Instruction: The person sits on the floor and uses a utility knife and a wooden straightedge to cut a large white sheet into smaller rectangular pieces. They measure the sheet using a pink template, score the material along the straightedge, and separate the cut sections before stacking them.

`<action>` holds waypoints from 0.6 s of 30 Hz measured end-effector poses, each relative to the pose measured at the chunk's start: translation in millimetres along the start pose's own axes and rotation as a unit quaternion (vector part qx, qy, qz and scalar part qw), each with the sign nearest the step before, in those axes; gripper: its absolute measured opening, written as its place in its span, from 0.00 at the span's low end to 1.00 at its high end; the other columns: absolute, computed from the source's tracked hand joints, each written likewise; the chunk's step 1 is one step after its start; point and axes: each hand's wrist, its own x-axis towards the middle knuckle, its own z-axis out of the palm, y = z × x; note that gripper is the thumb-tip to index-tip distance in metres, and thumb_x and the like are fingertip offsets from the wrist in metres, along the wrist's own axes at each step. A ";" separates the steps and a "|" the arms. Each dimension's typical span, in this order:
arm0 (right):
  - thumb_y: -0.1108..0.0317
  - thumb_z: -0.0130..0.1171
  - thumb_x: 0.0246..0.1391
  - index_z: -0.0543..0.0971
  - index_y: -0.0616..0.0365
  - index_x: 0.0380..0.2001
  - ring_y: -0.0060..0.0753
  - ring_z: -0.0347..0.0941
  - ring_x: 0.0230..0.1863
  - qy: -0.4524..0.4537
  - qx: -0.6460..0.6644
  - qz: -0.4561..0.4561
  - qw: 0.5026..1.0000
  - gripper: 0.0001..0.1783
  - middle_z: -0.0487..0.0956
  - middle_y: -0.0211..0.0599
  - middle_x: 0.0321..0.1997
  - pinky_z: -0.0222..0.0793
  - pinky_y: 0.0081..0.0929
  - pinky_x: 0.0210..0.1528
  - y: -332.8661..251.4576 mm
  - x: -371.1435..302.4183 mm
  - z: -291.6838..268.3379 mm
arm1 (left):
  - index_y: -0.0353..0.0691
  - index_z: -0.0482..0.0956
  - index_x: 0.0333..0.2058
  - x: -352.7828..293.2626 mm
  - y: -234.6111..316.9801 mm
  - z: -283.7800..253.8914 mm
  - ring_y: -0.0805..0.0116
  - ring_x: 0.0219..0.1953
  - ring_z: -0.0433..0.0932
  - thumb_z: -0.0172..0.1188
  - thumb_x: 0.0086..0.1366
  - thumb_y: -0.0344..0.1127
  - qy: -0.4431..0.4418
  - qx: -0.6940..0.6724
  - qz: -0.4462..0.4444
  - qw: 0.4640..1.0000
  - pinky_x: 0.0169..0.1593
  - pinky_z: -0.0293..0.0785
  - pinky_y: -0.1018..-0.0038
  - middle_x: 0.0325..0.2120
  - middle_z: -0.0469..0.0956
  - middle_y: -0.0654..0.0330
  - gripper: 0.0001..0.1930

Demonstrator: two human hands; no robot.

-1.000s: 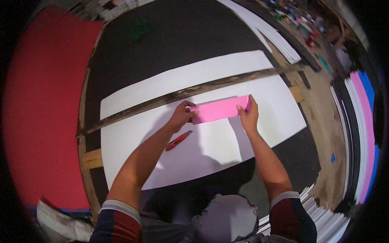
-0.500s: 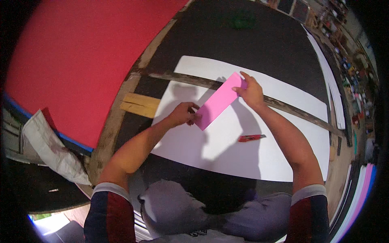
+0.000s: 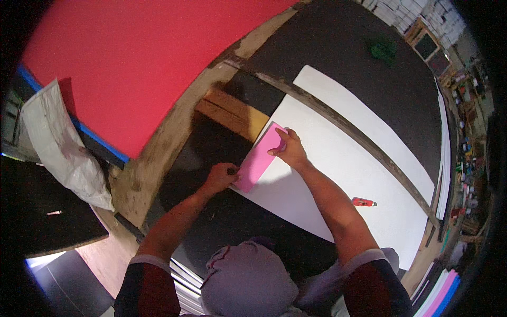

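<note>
A flat pink rectangular piece [image 3: 259,161], like foam sheet or card, lies on or just over the left edge of a large white sheet [image 3: 317,174]. Fingers of my left hand [image 3: 219,178] are closed on its near lower corner. At its far end, my right hand [image 3: 291,149] grips it between thumb and fingers. A red utility knife [image 3: 364,202] rests on the white sheet, right of my right forearm. Across the sheet runs a long dark wooden strip [image 3: 343,129].
Two short wooden boards [image 3: 232,113] lie left of the white sheet on black sheeting [image 3: 338,37]. Farther left is a big red sheet [image 3: 132,63] with a pale sack [image 3: 66,148] by its corner. Stacked coloured sheets [image 3: 443,293] stand at the lower right.
Both hands have brought the pink piece from above the sheet's middle to its left edge, and lower. My view has swung left, so the knife appears farther right.
</note>
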 end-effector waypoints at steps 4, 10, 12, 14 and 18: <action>0.45 0.81 0.37 0.73 0.48 0.68 0.63 0.66 0.68 0.008 -0.065 -0.044 0.997 0.53 0.71 0.60 0.68 0.65 0.54 0.69 12.0 0.4 20.2 | 0.41 0.89 0.47 -5.0 -10.2 12.7 0.55 0.46 0.87 0.73 0.59 0.52 -0.021 -0.103 -0.082 0.991 0.50 0.81 0.61 0.42 0.87 0.48 0.24; 0.47 0.82 0.36 0.74 0.44 0.68 0.64 0.64 0.69 -0.026 -0.032 0.010 0.999 0.52 0.69 0.59 0.70 0.65 0.52 0.70 -1.7 -0.3 18.5 | 0.44 0.89 0.49 -7.7 -34.4 20.0 0.60 0.38 0.88 0.75 0.57 0.55 0.025 -0.049 0.004 0.998 0.46 0.81 0.64 0.39 0.89 0.50 0.27; 0.48 0.82 0.36 0.74 0.44 0.68 0.64 0.64 0.69 -0.017 -0.026 -0.001 1.000 0.52 0.69 0.58 0.70 0.66 0.53 0.70 -0.6 -0.8 19.4 | 0.44 0.89 0.50 -6.3 -37.7 19.9 0.61 0.38 0.88 0.76 0.57 0.54 0.007 -0.069 -0.001 0.998 0.47 0.81 0.65 0.40 0.89 0.50 0.27; 0.48 0.82 0.36 0.74 0.43 0.68 0.64 0.64 0.69 -0.010 -0.021 -0.009 1.000 0.52 0.68 0.58 0.70 0.66 0.53 0.70 0.4 -2.9 20.4 | 0.45 0.88 0.51 -6.6 -36.5 19.5 0.61 0.39 0.88 0.76 0.56 0.53 -0.010 -0.083 -0.014 0.996 0.47 0.81 0.65 0.40 0.89 0.51 0.27; 0.48 0.83 0.37 0.73 0.42 0.70 0.59 0.62 0.71 -0.024 -0.015 0.002 1.000 0.53 0.67 0.53 0.72 0.65 0.50 0.72 -2.8 -4.5 19.1 | 0.43 0.88 0.52 -11.3 -33.2 19.5 0.60 0.40 0.88 0.77 0.56 0.51 -0.005 -0.068 -0.023 0.997 0.50 0.80 0.65 0.41 0.89 0.50 0.28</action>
